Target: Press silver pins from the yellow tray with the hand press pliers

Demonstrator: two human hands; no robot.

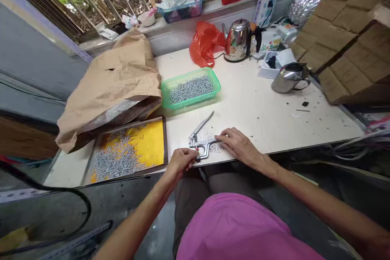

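left hand (182, 159): grip pinching metal tool (199, 141) (by table (268, 122) edge) | right hand (239, 145): grip open, fingertips on tool

The pale table (258, 105) carried a crumpled paper bag (115, 77) at its left, the mouth sagging onto a dark-rimmed tray (165, 138) by the near edge. Just right of the bag sat a green basket (166, 89). Behind it, near the far edge, a red bag (204, 44) lay just beside a kettle (237, 40). A steel jug (288, 78) stood well to the right — close to stacked cartons (344, 40). A metal tool (201, 130) lay at the near edge — small dark scraps dotted the bare top to its right.
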